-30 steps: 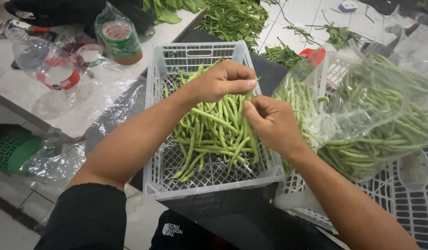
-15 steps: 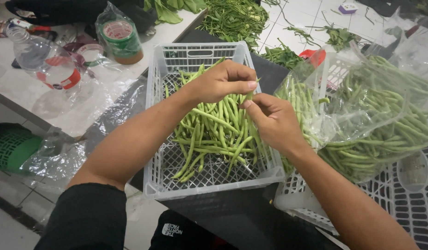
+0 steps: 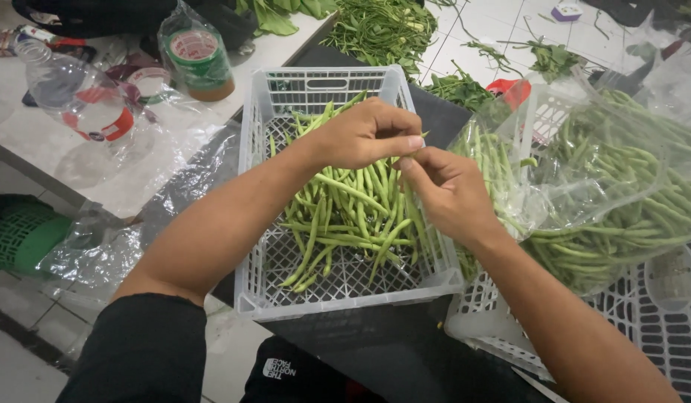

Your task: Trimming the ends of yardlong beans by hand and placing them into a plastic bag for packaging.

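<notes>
Barely anything has shifted since a second ago. From the head view I see my left hand [image 3: 368, 134] and right hand [image 3: 446, 194], each grip pinched shut on one green bean [image 3: 418, 139] above the white crate [image 3: 345, 291] of beans.

Green beans [image 3: 338, 216], white crate [image 3: 323, 82], maybe red cap [image 3: 509, 89]

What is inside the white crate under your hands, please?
The crate holds a loose pile of green beans, with bare mesh floor near the front. Both hands, left hand and right hand, cover the beans beneath them.
</notes>
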